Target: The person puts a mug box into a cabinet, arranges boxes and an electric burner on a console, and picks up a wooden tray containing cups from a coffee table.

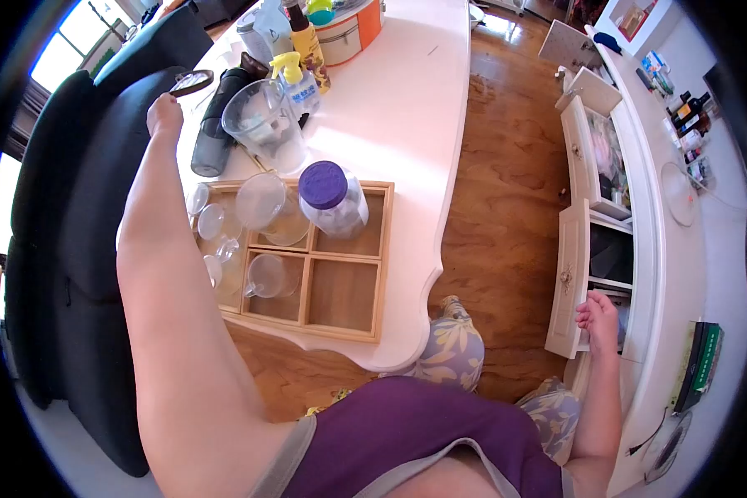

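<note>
My left hand (pixel 165 115) is stretched out over the table's left side, its fingers closed on a round dark-rimmed object (pixel 192 82) whose kind I cannot make out. Nearby stand a black bottle (pixel 213 137) and a large clear pitcher (pixel 266 120). My right hand (pixel 598 320) is low on the right, fingers curled over the edge of a pulled-out white drawer (pixel 567 282); what they hold, if anything, is hidden. Between the hands, a divided wooden tray (pixel 379 274) carries clear glass cups (pixel 267 275) and a clear jar with a purple lid (pixel 324 184).
Spray bottles (pixel 307 50) and an orange-and-white case (pixel 349 33) stand at the table's (pixel 407 100) far end. A second drawer (pixel 578 149) is pulled out of the white cabinet (pixel 664 274). Dark sofas (pixel 83 232) line the left. Wooden floor (pixel 506 166) lies between table and cabinet.
</note>
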Available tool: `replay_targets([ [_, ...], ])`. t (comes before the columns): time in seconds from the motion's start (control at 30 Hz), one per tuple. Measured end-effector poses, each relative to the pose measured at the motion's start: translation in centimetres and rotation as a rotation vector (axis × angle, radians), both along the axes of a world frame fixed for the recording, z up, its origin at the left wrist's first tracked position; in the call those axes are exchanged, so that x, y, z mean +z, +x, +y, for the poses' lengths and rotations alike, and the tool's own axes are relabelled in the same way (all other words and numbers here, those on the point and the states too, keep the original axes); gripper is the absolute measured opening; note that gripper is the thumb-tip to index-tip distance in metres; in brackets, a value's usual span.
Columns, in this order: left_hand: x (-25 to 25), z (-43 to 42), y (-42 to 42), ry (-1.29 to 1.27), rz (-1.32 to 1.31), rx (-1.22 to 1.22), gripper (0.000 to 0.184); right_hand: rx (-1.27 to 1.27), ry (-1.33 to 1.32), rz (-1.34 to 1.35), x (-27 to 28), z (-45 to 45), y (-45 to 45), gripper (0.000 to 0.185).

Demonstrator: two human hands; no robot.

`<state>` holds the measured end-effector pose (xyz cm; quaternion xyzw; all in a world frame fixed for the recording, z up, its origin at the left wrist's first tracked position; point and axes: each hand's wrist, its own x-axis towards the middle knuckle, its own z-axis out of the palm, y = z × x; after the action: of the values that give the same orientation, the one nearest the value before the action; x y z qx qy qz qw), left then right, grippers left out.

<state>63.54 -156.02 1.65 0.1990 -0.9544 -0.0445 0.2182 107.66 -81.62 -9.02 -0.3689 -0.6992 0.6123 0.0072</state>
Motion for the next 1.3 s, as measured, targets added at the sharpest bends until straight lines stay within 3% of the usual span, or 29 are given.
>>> replay_targets([
  [0.27, 6.3, -0.5, 8.9, -0.121, 0.172, -0.03, 0.021, 0.043, 0.002, 0.084, 1.5, -0.4, 0.8, 0.03],
  [0.47, 14.6, 6.4, 20.8, 0.038, 0.388, -0.389, 0.018, 0.161, 0.086, 0.193, 5.0, -2.2, 2.1, 0.029],
  [0.63, 18.3, 15.0, 30.5, 0.158, 0.435, -0.649, 0.014, 0.262, 0.158, 0.341, 8.3, -3.8, 4.8, 0.028],
  [0.73, 18.0, 21.7, 35.5, 0.322, 0.357, -0.868, 0.013, 0.367, 0.351, 0.495, 10.7, -4.2, 6.7, 0.034],
  [0.83, 16.9, 29.3, 40.1, 0.337, 0.252, -1.015, 0.013, 0.538, 0.971, 0.831, 17.1, -7.0, 10.0, 0.044],
  [0.93, 14.2, 37.2, 43.1, 0.411, 0.141, -1.201, 0.012, 0.634, 1.201, 0.984, 19.5, -6.9, 14.1, 0.068],
  [1.03, 11.2, 45.7, 46.7, 0.545, 0.012, -1.417, 0.012, 0.559, 1.304, 0.898, 18.8, -5.0, 18.4, 0.075],
  [1.1, 10.9, 51.5, 51.1, 0.53, -0.041, -1.631, 0.012, 0.459, 1.397, 0.788, 18.7, -1.9, 22.8, 0.076],
  [1.13, 11.9, 54.3, 53.5, 0.375, -0.039, -1.74, 0.012, 0.44, 1.446, 0.745, 18.7, -0.7, 24.6, 0.078],
  [1.3, 10.9, 63.0, 58.4, 0.407, -0.085, -2.086, 0.014, 0.289, 1.623, 0.413, 18.9, 3.0, 32.7, 0.078],
])
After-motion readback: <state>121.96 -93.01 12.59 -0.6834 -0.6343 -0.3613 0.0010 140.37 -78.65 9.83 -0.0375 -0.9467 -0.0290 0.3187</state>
